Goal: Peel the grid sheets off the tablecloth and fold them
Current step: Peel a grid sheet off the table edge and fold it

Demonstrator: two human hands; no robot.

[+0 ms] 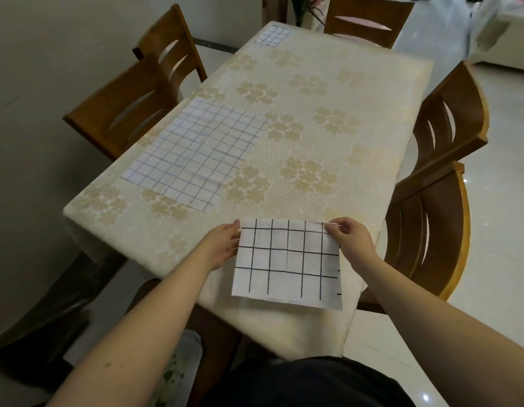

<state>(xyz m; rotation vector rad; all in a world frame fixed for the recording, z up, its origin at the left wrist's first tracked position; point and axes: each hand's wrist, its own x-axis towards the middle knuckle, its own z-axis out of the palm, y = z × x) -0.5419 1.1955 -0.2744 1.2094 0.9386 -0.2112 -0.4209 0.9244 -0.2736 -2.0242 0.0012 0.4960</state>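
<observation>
At 6 o'clock, by the near edge of the surface, left hand and right hand pinch fingers on a folded grid sheet's upper corners. Bare tablecloth lies at 12; another white, black-lined sheet lies flat at 10.

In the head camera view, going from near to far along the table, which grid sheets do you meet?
Held grid sheet between the left hand and right hand → large grid sheet → small far grid sheet.
</observation>
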